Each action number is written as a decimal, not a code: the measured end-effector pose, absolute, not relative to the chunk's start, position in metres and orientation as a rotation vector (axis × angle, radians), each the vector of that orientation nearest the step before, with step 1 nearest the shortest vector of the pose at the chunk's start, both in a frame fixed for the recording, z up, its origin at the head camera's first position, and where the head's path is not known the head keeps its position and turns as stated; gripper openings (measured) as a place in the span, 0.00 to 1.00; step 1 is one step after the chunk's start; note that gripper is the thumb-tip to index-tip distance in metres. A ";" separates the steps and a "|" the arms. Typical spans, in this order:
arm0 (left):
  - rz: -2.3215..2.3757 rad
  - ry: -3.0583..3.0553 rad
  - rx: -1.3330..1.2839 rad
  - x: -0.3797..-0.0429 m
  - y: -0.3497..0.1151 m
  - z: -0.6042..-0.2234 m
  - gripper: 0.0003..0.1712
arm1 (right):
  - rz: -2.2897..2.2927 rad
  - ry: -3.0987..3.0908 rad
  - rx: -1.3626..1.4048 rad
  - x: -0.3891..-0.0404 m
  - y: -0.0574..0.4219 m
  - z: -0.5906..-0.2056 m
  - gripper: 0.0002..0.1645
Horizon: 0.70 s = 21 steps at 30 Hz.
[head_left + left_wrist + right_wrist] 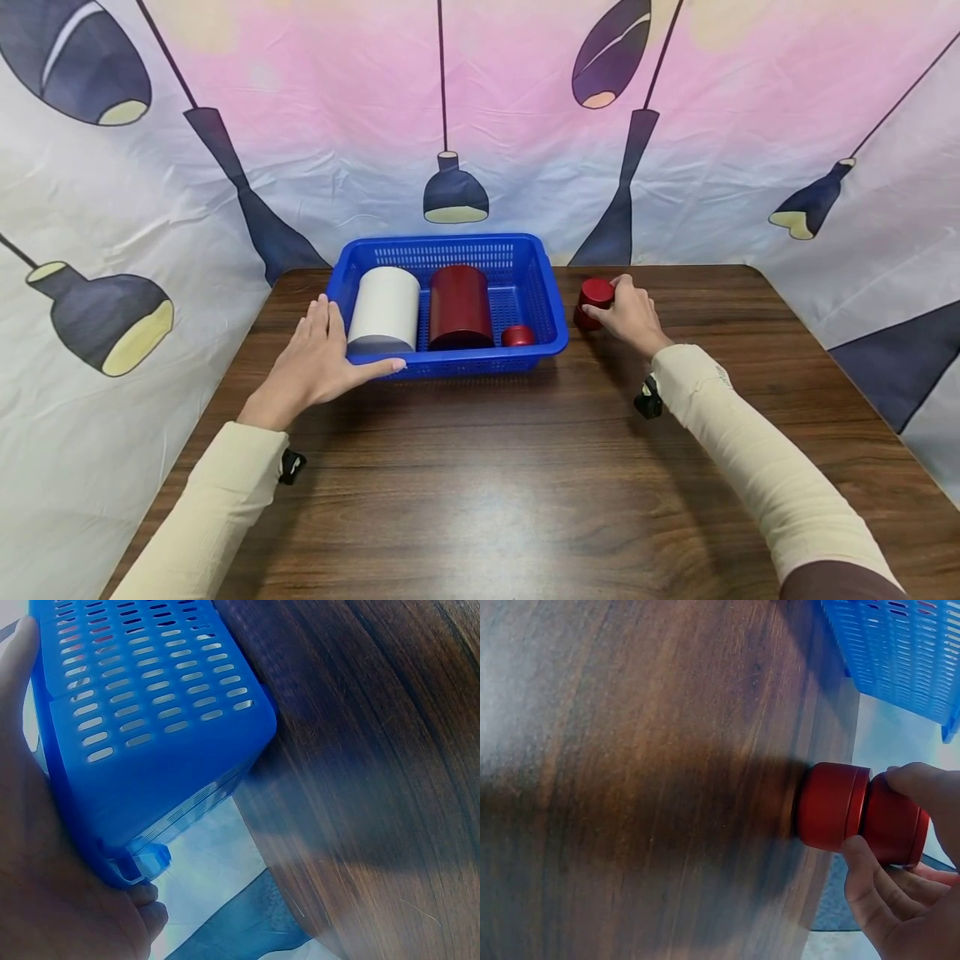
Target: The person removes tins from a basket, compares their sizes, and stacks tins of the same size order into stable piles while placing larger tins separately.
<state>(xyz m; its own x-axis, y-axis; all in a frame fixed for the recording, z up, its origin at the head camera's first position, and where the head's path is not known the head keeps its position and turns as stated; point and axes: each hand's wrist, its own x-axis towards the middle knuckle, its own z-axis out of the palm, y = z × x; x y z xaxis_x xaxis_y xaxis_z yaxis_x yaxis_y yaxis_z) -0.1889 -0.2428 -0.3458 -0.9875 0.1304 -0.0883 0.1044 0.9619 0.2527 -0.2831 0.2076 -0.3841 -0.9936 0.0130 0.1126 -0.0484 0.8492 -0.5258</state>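
A blue plastic basket [551,308] stands at the back of the table. Inside it, a white cylinder [386,304] and a larger dark red cylinder [461,304] lie on their sides, with a small red round tin [517,336] at the front right corner. My left hand [311,358] rests spread on the basket's left front corner, its thumb along the front rim. To the right of the basket, my right hand [633,317] pinches a small red tin [895,821] between thumb and fingers. That tin sits on top of a second red tin [830,806] standing on the table.
The brown wooden table [480,475] extends in front of the basket and to both sides. Behind it hangs a cloth [337,125] printed with dark lamps. A small black device [648,398] is strapped at the right wrist, another [292,467] at the left.
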 end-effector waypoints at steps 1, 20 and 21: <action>0.378 3.010 0.182 -0.189 -0.243 -0.346 0.82 | 0.830 -2.919 0.027 -0.283 0.208 -0.384 0.41; 0.386 3.010 0.182 -0.189 -0.244 -0.347 0.82 | 0.743 -2.905 0.229 -0.277 0.201 -0.315 0.42; 0.388 3.011 0.184 -0.189 -0.243 -0.346 0.82 | 0.744 -2.894 0.242 -0.277 0.199 -0.311 0.42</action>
